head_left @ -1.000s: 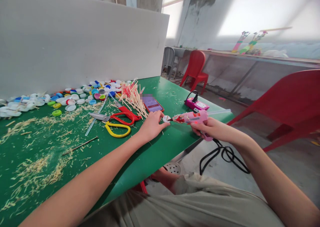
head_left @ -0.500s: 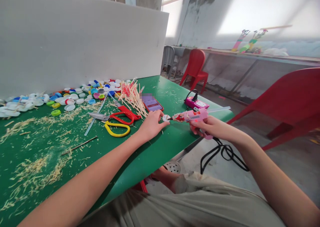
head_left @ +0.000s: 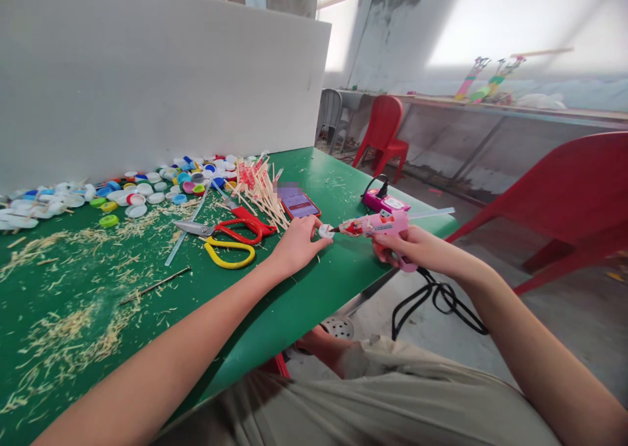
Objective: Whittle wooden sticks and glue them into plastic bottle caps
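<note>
The left grip (head_left: 298, 244) pinches a white cap (head_left: 324, 232), just on the near side of the phone (head_left: 301, 203). The right grip (head_left: 405, 244) is wrapped around a pink glue gun (head_left: 380, 224), to the phone's right, its nozzle (head_left: 336, 229) at the cap; contact is too small to confirm. To do this well, brace the left grip on the worktop (head_left: 299, 302), angle the probably hot nozzle away from skin, and squeeze the trigger lightly so glue doesn't spill over.

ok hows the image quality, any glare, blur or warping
Head view: glare washes out the back wall at upper right; head view: pale sheen on the green table toward its right end; head view: nearer red chair looks stretched; head view: glue gun fairly clear.
</note>
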`<state>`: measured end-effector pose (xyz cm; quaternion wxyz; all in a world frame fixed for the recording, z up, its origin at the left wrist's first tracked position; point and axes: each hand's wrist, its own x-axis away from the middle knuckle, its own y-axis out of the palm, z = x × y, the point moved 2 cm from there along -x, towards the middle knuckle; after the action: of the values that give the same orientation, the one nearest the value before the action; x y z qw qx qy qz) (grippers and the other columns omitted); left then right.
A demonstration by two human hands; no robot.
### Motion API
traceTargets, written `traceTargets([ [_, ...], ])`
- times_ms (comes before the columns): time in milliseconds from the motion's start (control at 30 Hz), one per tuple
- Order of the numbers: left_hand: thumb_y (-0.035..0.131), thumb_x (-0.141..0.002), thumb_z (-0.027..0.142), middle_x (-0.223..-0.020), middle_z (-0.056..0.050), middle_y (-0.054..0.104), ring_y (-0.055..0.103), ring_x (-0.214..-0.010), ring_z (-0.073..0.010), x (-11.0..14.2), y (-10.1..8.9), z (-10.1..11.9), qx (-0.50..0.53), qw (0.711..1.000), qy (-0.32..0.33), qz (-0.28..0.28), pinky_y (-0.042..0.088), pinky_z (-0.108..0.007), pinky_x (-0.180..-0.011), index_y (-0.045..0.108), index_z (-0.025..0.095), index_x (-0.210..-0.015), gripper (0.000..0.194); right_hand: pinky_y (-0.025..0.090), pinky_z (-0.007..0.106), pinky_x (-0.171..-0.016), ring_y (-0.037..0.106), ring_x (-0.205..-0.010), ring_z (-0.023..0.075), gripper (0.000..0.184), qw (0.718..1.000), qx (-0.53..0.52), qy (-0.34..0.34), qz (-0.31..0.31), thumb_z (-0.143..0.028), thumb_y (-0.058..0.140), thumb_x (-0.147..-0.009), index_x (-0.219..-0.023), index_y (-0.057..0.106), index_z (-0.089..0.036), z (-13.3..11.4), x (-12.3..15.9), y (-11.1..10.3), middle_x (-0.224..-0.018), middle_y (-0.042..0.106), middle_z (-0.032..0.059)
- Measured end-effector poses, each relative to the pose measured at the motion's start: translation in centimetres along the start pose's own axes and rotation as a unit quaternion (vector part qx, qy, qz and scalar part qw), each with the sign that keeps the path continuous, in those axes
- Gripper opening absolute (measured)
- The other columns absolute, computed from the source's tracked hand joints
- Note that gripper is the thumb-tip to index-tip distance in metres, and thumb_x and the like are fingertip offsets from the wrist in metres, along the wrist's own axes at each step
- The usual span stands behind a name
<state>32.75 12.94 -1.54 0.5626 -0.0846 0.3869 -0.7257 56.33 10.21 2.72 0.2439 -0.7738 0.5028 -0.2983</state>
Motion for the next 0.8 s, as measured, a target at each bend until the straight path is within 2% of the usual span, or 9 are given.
traceTargets([
  [467, 0.06, -0.082, 0.03, -0.077, -0.001, 0.055, 0.049, -0.079, -0.0159, 0.02, -0.15, 0.29, -0.02, 1.0, 0.016, -0.004, 0.038, -0.028, -0.073, 0.061, 0.016, -0.093, 0.018, 0.039, 0.027, -0.052, 0.049, -0.057, 0.0123, 0.064, 1.0, -0.004, -0.001, -0.007, -0.077, 0.045, -0.078, -0.072, 0.062, -0.016, -0.16, -0.03, 0.11, -0.065, 0.058, 0.0043],
  [800, 0.06, -0.081, 0.028, -0.077, 0.0, 0.055, 0.049, -0.078, -0.0155, 0.03, -0.17, 0.42, -0.008, 1.0, 0.014, -0.012, 0.038, -0.029, -0.074, 0.063, 0.016, -0.097, 0.021, 0.039, 0.026, -0.05, 0.047, -0.053, 0.0111, 0.062, 1.0, -0.003, -0.009, -0.018, -0.074, 0.043, -0.083, -0.076, 0.063, -0.016, 0.59, -0.24, 0.18, -0.063, 0.057, 0.0025],
])
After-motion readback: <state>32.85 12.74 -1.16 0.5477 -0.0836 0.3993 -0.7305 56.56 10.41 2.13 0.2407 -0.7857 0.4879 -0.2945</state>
